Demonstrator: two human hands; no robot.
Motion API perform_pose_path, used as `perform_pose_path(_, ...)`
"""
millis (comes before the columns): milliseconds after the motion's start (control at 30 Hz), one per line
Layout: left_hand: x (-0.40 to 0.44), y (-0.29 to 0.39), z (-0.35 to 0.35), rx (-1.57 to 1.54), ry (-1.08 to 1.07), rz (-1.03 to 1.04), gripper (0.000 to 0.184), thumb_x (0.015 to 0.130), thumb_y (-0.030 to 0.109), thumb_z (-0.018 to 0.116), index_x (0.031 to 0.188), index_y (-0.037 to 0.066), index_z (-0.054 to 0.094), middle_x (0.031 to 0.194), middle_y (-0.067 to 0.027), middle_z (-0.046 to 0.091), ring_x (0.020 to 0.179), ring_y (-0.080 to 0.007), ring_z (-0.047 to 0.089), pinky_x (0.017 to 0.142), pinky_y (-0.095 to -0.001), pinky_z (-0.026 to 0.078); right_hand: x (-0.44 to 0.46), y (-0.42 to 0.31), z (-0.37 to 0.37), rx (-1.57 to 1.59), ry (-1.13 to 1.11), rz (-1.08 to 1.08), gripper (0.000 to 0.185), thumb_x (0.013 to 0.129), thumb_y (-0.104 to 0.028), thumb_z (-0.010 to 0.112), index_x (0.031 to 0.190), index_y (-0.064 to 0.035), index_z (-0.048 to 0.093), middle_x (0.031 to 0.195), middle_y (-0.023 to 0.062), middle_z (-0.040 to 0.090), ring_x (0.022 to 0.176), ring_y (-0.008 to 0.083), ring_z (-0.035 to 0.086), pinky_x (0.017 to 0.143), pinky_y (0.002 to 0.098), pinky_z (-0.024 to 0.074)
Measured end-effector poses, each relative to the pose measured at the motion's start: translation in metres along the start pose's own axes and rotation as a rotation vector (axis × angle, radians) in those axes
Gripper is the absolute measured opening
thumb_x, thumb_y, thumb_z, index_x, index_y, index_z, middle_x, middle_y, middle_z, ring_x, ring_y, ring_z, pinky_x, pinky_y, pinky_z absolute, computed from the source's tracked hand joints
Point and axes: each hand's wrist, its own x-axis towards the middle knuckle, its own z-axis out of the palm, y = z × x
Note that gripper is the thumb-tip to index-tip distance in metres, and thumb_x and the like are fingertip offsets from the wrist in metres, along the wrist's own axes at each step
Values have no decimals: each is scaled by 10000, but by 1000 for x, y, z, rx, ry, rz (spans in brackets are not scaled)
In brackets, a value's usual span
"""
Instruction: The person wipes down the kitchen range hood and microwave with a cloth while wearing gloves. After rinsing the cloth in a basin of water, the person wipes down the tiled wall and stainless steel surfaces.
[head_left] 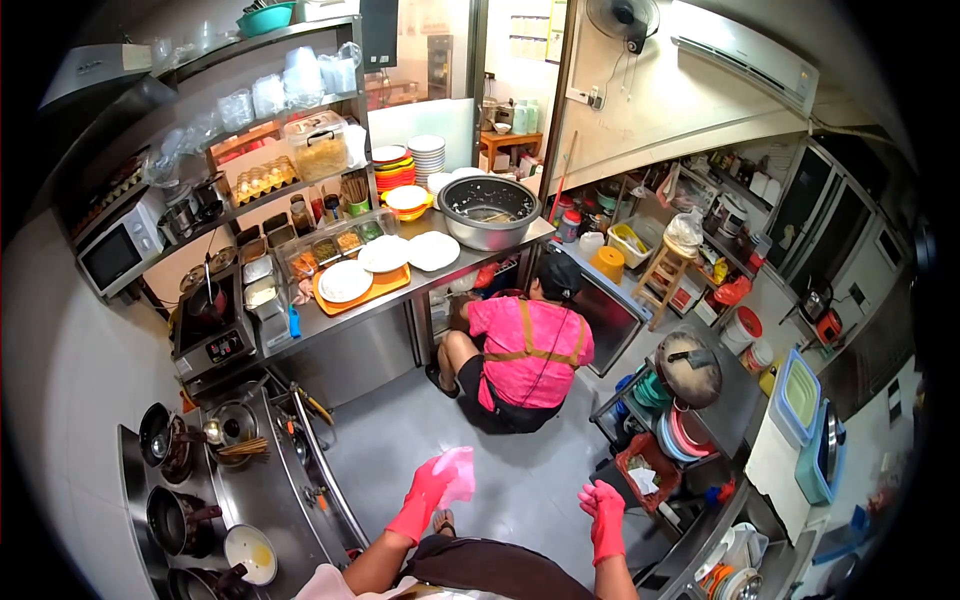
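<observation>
Cloth point(460, 476) between your eleven and twelve o'clock, left hand point(427, 497) closed on it, right hand point(604, 512) curled, tightness and contents unclear; stepping toward twelve, you could bump the crouching person point(525, 348), back turned.

Smooth rubber gloves point(415, 507), matt cloth point(462, 476)

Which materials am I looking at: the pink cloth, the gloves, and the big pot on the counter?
Pink cloth: probably thin fabric, matte, judging by its soft, limp drape.
Gloves: likely rubber or latex, smooth, with an even red-pink colour.
Big pot: apparently metal, since its silvery outer wall catches light; the dark interior may be coated.
</observation>
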Motion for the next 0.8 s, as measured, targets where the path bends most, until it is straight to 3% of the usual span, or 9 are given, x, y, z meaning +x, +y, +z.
perform_pose_path(267, -7, 14, 9, -11, -3, 20, 421, 954, 138, 618, 1344, -20, 590, 1114, -120, 705, 937, -228, 709, 755, -352, 586, -1, -4, 5, -10, -1, -26, 459, 1003, -267, 615, 1356, 22, 560, 1154, 170, 720, 897, 257, 739, 800, 378, 608)
perform_pose_path(567, 16, -13, -1, -6, -44, 23, 432, 939, 152, 652, 1334, -14, 596, 1112, -123, 703, 933, -227, 701, 776, -356, 586, -8, -6, 3, 20, -4, -32, 456, 999, -261, 626, 1353, 20, 563, 1156, 173, 718, 924, 273, 741, 835, 393, 604)
perform_pose_path(667, 23, -22, -3, -15, -38, 17, 452, 908, 101, 615, 1349, -1, 607, 1095, -134, 719, 904, -249, 721, 704, -357, 596, -7, -3, 3, 17, 11, -23, 463, 1001, -281, 636, 1351, 14, 568, 1164, 175, 717, 931, 276, 740, 837, 396, 603)
perform_pose_path(800, 22, -21, 0, 0, -34, 11, 445, 918, 110, 627, 1345, -11, 600, 1101, -138, 715, 915, -254, 721, 722, -366, 601, -7, 0, 0, 15, 11, -28, 466, 1007, -305, 638, 1347, 7, 576, 1161, 170, 718, 928, 273, 740, 831, 393, 604)
